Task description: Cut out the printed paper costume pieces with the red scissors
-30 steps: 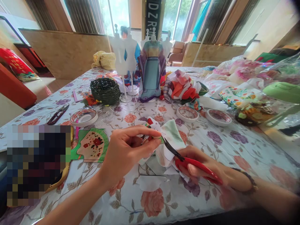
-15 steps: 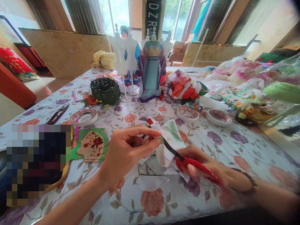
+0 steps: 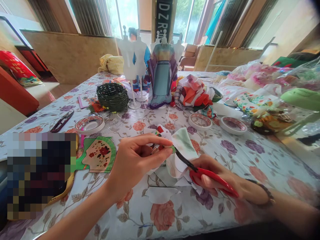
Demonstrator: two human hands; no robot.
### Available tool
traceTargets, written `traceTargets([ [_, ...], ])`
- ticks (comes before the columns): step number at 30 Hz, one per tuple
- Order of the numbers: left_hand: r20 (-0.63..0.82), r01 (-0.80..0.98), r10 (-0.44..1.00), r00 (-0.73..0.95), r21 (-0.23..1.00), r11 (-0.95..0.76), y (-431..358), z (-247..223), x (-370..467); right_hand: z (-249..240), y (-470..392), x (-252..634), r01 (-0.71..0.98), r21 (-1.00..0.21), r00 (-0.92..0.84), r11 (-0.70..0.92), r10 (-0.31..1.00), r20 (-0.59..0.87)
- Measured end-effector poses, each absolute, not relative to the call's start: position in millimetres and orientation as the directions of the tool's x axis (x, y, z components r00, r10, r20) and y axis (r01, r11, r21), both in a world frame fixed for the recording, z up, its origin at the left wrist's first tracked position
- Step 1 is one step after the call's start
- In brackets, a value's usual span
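Daylight from the tall windows (image 3: 186, 20) falls on the flower-patterned worktop (image 3: 197, 223), where little dress forms (image 3: 130, 63) stand behind a dark woven basket (image 3: 112, 98). Nearer the person, the left hand (image 3: 136, 166) pinches a small green scrap (image 3: 173, 149) between thumb and forefinger, just above some pale cloth pieces (image 3: 184, 141). The right hand (image 3: 212, 170) is wrapped around red-handled scissors (image 3: 225, 186), their dark tips right up at the scrap; whether the blades are fully shut, I can't tell from here.

I'd guess that scrap weighs next to nothing and is limp enough to fold away from the metal, so it wants a firm pinch at the edge, close to the blades but with the fingertips clear of them. Those scissors look stiff and fairly light, best held by the red loops, with the narrow points kept well off the skin.
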State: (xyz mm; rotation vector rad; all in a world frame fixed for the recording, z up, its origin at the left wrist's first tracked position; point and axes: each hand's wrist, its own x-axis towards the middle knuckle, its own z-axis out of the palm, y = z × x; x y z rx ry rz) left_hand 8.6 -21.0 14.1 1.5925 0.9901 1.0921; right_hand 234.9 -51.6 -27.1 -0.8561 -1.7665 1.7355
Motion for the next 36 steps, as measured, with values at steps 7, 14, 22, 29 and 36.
traceTargets([
  [7,0.233,0.095,0.936,0.263,0.959,-0.265,-20,12,8,-19,-53,232,0.141,-0.989,-0.657,-0.042,0.743,-0.125],
  [14,0.247,0.087,0.939,0.240,0.958,-0.274,-20,12,7,-31,-52,237,0.124,-0.992,-0.660,-0.015,0.745,-0.094],
  [22,0.230,0.097,0.938,0.259,0.960,-0.262,-20,11,6,-28,-52,236,0.100,-0.995,-0.659,0.003,0.750,-0.064],
  [29,0.211,0.084,0.940,0.267,0.967,-0.241,-18,12,7,-29,-52,237,0.126,-0.992,-0.672,-0.016,0.734,-0.097],
  [36,0.200,0.076,0.939,0.279,0.971,-0.229,-18,13,6,-21,-53,234,0.132,-0.991,-0.683,0.007,0.725,-0.086],
])
